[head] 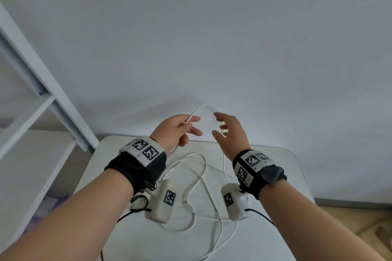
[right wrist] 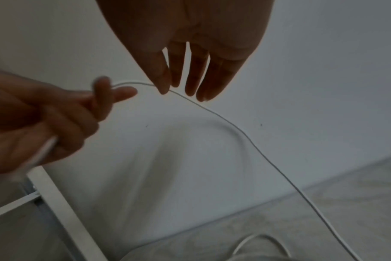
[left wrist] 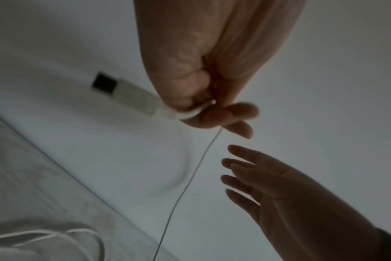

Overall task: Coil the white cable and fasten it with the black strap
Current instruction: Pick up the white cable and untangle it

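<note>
head view: left hand (head: 177,131) raised over table (head: 282,167), pinching white cable (head: 202,109) near its usb plug (left wrist: 125,96); right hand (head: 230,133) beside it, fingers straight and loose, gripping nothing. rest of cable sprawled in slack loops below. black strap not spotted. likely snag: loose loops tangling or knotting if pulled up fast.

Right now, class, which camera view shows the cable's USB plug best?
The left wrist view: the USB plug juts from the left hand, metal end showing. In the head view the hand hides it. The right wrist view shows only a pale blur under that hand.
</note>
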A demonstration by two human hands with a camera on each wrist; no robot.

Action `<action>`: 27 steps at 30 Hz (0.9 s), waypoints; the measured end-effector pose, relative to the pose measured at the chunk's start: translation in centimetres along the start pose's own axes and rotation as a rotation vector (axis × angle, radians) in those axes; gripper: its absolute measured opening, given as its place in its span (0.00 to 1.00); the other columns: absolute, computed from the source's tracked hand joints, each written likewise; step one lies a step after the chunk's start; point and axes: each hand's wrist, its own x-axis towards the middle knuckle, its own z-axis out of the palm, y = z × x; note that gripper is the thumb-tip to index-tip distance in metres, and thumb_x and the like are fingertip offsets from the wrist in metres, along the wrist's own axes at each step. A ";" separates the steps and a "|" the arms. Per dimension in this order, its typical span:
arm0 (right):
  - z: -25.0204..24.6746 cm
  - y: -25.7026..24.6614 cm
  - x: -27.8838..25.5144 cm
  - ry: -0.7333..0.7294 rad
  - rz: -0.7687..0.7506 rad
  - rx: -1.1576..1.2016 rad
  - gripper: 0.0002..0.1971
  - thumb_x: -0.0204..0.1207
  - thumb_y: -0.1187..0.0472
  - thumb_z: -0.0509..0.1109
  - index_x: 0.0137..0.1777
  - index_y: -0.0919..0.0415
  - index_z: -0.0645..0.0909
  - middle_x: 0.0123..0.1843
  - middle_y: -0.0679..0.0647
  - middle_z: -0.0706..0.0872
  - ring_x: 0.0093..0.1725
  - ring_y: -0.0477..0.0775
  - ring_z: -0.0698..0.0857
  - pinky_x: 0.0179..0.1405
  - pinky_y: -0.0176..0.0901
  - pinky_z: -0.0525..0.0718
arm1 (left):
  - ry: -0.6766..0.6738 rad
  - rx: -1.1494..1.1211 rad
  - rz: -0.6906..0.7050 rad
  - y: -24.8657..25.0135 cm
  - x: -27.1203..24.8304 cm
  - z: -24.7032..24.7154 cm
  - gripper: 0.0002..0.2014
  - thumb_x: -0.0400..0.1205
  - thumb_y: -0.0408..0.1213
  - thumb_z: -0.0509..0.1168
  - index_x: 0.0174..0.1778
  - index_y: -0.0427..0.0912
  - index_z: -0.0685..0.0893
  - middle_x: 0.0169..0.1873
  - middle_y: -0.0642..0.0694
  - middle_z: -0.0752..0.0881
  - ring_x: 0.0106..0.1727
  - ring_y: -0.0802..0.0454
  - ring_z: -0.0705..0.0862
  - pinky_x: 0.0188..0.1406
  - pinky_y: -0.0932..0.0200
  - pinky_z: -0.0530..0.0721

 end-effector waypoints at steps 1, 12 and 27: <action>-0.3 0.0 0.4 -0.013 -0.021 -0.037 0.27 0.74 0.65 0.67 0.73 0.52 0.68 0.68 0.53 0.75 0.62 0.51 0.78 0.65 0.44 0.77 | -0.032 -0.017 0.003 0.5 -0.3 -0.2 0.13 0.86 0.31 0.54 0.60 0.39 0.81 0.32 0.48 0.85 0.17 0.60 0.68 0.17 0.72 0.68; -0.4 -1.3 3.0 -0.029 -0.054 -0.112 0.25 0.78 0.63 0.64 0.75 0.57 0.65 0.72 0.54 0.75 0.73 0.57 0.71 0.73 0.50 0.68 | -0.191 -0.429 0.056 6.4 -3.0 -3.0 0.16 0.86 0.38 0.51 0.38 0.39 0.81 0.15 0.54 0.68 0.14 0.61 0.59 0.19 0.65 0.52; -0.2 -2.0 1.4 -0.105 0.092 0.291 0.06 0.81 0.59 0.59 0.45 0.58 0.76 0.28 0.51 0.73 0.26 0.47 0.72 0.28 0.37 0.80 | -0.016 -1.124 0.200 8.7 -2.7 -6.6 0.11 0.80 0.37 0.59 0.56 0.39 0.81 0.37 0.51 0.90 0.31 0.62 0.86 0.33 0.70 0.84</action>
